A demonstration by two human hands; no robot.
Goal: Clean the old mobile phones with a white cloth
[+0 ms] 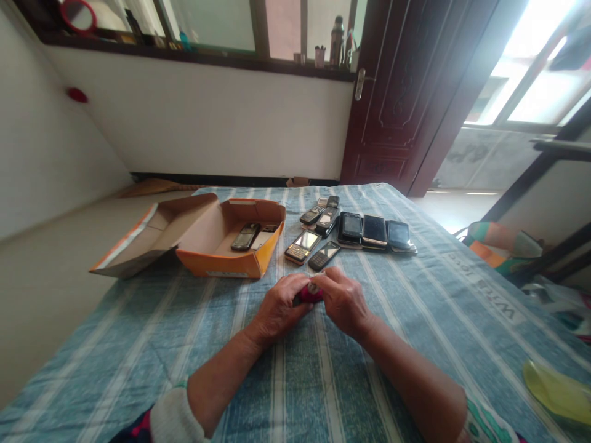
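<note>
Head | red item (311, 295) mid-frame | my left hand (282, 306) clamped on its left, my right hand (344, 300) pinching its right | long axis unclear

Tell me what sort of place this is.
Probably a room in a home: a striped blue cloth spread out in front, a carved dark-red door, and a flask on the window ledge.

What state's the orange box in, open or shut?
Open: the orange box shows its interior, with at least two phones visible inside, and the lid lies to the left.
</note>
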